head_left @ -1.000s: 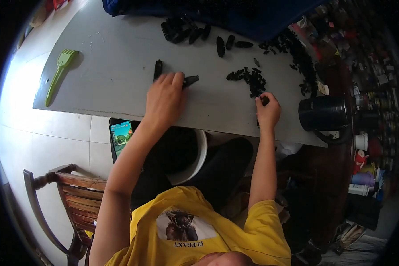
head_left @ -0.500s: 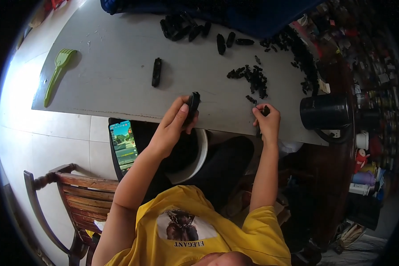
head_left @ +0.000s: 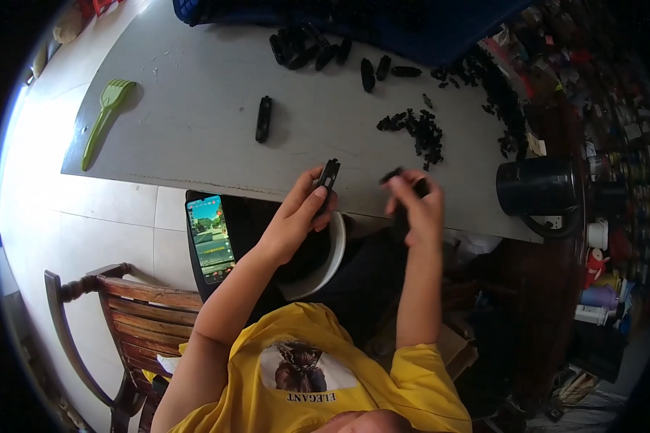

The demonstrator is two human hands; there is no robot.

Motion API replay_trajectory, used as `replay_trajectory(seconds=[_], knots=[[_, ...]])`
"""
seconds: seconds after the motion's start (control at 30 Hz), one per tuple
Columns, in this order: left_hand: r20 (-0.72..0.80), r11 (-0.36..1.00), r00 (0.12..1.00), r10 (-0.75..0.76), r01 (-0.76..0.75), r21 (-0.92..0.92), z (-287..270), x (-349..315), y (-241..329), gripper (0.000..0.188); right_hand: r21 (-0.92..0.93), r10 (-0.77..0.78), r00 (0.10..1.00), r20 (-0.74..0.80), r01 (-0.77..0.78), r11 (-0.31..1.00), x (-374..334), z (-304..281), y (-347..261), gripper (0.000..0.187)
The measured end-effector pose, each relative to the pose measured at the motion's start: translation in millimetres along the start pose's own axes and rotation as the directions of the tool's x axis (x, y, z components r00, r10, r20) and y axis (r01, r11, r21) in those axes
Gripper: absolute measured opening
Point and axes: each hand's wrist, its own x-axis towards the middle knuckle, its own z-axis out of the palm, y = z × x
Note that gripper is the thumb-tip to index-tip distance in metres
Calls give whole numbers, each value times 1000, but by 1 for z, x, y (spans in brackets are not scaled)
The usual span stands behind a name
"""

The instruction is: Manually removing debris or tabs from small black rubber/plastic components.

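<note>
A long black plastic part (head_left: 328,175) is pinched in the fingers of the left hand (head_left: 302,209), raised over the near edge of the grey table (head_left: 188,115). The right hand (head_left: 415,206) is closed on a small black piece (head_left: 392,175) just beside it. A pile of small black pieces (head_left: 419,130) lies beyond. A second long part (head_left: 263,118) lies farther left; a green fork (head_left: 105,115) lies well apart.

Grey tabletop (head_left: 195,137). Green plastic fork-shaped scoop (head_left: 105,115) lies at its left end, well apart from the rest. Phone (head_left: 211,238) with lit screen sits below the table's near edge. White bowl (head_left: 332,252) just right of phone. Black mug (head_left: 538,186) at right end. Wooden chair (head_left: 133,317) at lower left.
</note>
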Motion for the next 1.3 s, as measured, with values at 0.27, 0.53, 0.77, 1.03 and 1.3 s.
replay_trajectory(seconds=[0.27, 0.53, 0.77, 1.03, 1.3], knots=[[177, 839, 966, 186, -250, 483, -2, -7, -6, 56, 115, 60, 972, 226, -88, 990, -36, 47, 12, 11], [344, 681, 925, 160, -356, 640, -5, -26, -2, 65, 111, 75, 933, 352, -121, 986, -42, 37, 26, 18], [317, 34, 795, 516, -389, 921, -21, -18, 32, 35, -152, 2, 911, 412, 67, 986, -63, 32, 64, 41], [91, -285, 643, 761, 205, 936, -56, 56, 71, 26, -544, -320, 917, -236, 148, 826, 17, -35, 26, 14], [9, 232, 752, 659, -215, 949, -42, 38, 46, 16, -792, -453, 891, -36, 251, 557, 44, -49, 33, 21]])
